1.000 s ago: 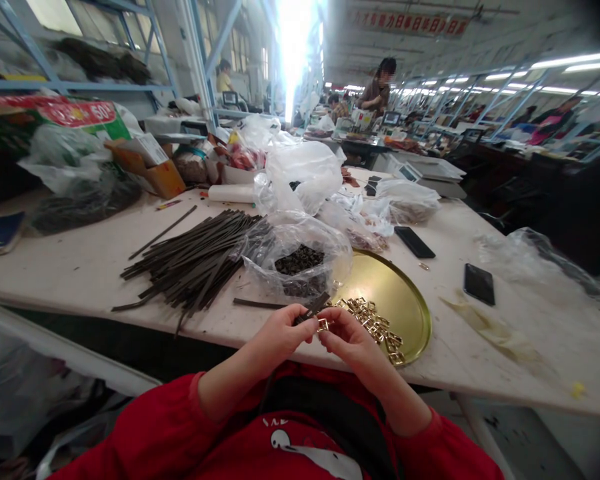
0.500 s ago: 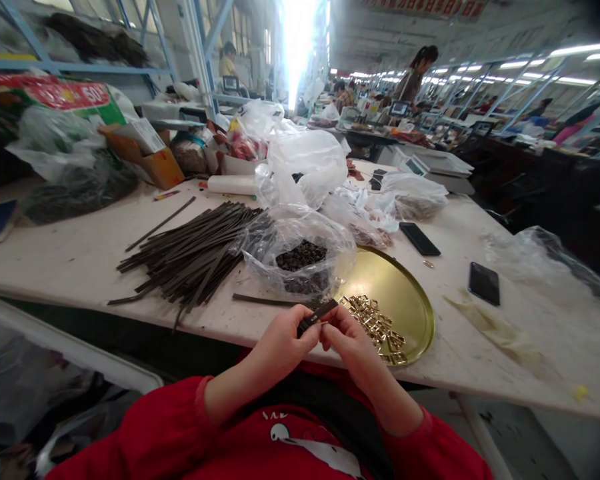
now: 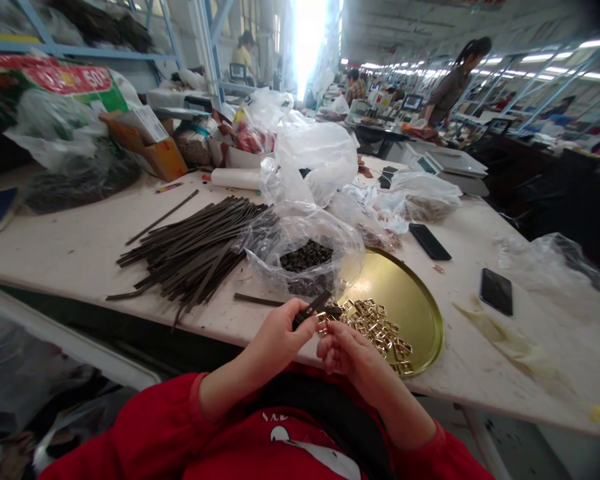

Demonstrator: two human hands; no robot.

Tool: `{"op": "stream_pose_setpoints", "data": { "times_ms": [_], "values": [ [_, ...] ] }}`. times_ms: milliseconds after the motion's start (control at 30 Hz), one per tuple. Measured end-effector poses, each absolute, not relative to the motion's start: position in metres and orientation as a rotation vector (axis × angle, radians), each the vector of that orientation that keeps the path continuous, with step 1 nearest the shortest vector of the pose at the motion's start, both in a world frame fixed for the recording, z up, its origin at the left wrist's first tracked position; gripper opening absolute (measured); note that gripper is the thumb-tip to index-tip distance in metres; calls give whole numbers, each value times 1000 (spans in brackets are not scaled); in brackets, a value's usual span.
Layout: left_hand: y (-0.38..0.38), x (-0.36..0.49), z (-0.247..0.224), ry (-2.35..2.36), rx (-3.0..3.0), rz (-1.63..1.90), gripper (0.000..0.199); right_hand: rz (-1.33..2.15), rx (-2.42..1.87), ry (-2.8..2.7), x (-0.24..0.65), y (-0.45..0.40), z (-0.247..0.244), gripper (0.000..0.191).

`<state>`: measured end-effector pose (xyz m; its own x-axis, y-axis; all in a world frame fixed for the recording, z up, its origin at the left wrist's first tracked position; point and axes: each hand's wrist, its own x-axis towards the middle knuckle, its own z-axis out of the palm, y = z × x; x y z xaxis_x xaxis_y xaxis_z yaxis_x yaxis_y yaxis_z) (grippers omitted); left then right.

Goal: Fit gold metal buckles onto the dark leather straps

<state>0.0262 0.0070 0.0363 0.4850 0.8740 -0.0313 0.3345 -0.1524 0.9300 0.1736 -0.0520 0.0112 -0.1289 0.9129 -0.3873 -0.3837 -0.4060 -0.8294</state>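
My left hand [image 3: 283,333] is closed on a dark strap [image 3: 318,304], whose free ends stick out past the fingertips toward the tray. With thumb and forefinger, my right hand [image 3: 354,352] pinches a small gold buckle [image 3: 323,326] close to the strap; its other fingers are curled in. The fingers partly hide the buckle, and I cannot tell whether the strap passes through it. Just beyond, many gold buckles [image 3: 375,324] lie on a round gold tray [image 3: 405,287]. A single dark strap [image 3: 257,299] rests on the table left of my hands.
A big pile of dark straps [image 3: 195,247] covers the table's left part. Behind my hands is an open clear plastic bag [image 3: 260,250] of small dark pieces [image 3: 305,257]. Two phones [image 3: 430,241] [image 3: 497,291] lie at the right. A person [image 3: 450,87] stands farther back.
My right hand has shifted slightly down and away from the strap, with its fingers more curled. The strap ends now fan apart at my left fingertips. The view has shifted a little.
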Motion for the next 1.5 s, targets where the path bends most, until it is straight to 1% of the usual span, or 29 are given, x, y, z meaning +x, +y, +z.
{"op": "stream_pose_setpoints", "data": {
  "times_ms": [67,100,200,233,333,433,500,567,733,967,1233,1400,1500],
  "values": [
    [3,26,35,1036,1876,622,17,1802,-1085,-566,175,-51,13,38],
    [1,26,35,1014,1967,582,17,1815,-1063,-530,175,-51,15,37],
    [-3,25,34,923,2175,453,19,1781,-1059,-477,179,-50,19,23],
    [-4,25,35,902,2188,428,20,1765,-1074,-468,179,-50,20,22],
    [-6,23,38,882,2041,447,23,1673,-1128,-542,179,-52,22,26],
    [-5,18,39,912,1836,518,26,1441,-1189,-724,176,-54,22,27],
    [-3,13,36,953,1789,526,28,1330,-1221,-793,174,-56,23,29],
    [-2,8,32,977,1790,496,28,1299,-1234,-805,174,-57,23,29],
    [-5,4,29,988,1796,424,25,1316,-1209,-676,177,-60,19,32],
    [-10,10,35,899,1883,459,26,1595,-1028,-402,171,-62,22,33],
    [-5,10,28,853,1824,454,25,1649,-1009,-351,168,-58,17,33],
    [-5,19,16,898,1668,578,14,1627,-1025,-341,158,-57,12,31],
    [-3,20,9,842,1576,541,10,1565,-1026,-328,157,-56,10,30]
  ]
}}
